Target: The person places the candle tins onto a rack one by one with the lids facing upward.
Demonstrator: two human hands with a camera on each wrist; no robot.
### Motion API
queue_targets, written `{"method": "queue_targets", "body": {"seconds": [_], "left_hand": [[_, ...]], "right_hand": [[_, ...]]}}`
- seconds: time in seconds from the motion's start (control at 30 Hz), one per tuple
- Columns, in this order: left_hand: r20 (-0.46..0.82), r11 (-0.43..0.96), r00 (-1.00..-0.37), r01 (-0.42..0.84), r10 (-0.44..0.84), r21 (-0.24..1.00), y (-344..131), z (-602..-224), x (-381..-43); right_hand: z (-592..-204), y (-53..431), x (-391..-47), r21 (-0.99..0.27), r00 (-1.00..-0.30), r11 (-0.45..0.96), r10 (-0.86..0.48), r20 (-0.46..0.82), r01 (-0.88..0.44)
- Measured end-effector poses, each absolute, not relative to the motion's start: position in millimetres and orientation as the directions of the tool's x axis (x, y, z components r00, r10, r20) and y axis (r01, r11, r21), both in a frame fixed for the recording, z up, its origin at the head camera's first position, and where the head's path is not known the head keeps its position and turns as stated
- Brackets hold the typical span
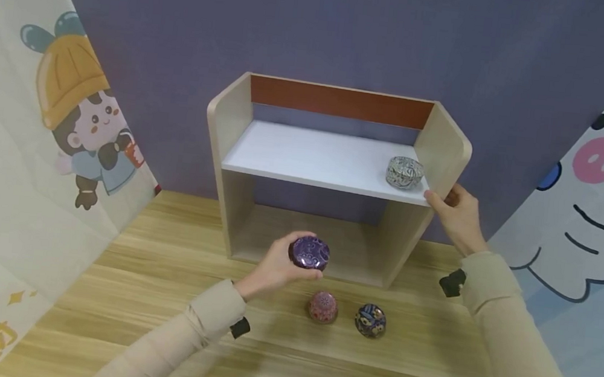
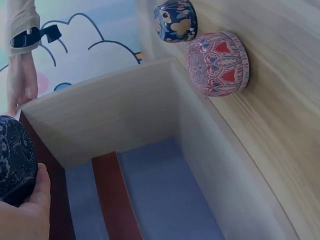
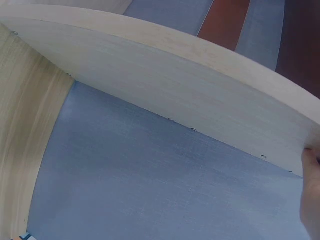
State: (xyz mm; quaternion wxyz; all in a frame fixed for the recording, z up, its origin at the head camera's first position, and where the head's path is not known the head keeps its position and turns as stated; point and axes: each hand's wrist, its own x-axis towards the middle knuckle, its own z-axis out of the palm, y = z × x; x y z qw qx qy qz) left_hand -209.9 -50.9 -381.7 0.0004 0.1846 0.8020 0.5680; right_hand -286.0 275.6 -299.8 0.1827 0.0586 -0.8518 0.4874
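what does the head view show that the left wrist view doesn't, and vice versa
Only the head view shows the grey patterned container on the white shelf top. Only the left wrist view shows a reddish-brown strip inside the lower compartment. Both show the left hand holding the dark purple container, the right hand at the side panel, the pink container and the blue container.

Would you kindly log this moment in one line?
left hand: holds purple tin; right hand: grips side panel; grey tin: on white shelf

Purple tin (image 2: 15,160) cut off by left wrist view's left edge.
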Motion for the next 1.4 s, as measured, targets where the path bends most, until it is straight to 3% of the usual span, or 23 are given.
{"method": "queue_targets", "body": {"seconds": [0.77, 1.4], "left_hand": [[0.266, 0.321, -0.909, 0.368, 0.321, 0.873, -43, -326, -227], [0.298, 0.344, -0.894, 0.41, 0.335, 0.844, -25, -287, -248]], "right_hand": [[-298, 274, -285, -0.799, -0.939, 0.558, 0.093, 0.331, -0.227], [-300, 275, -286, -0.811, -0.916, 0.5, 0.08, 0.393, -0.304]]}}
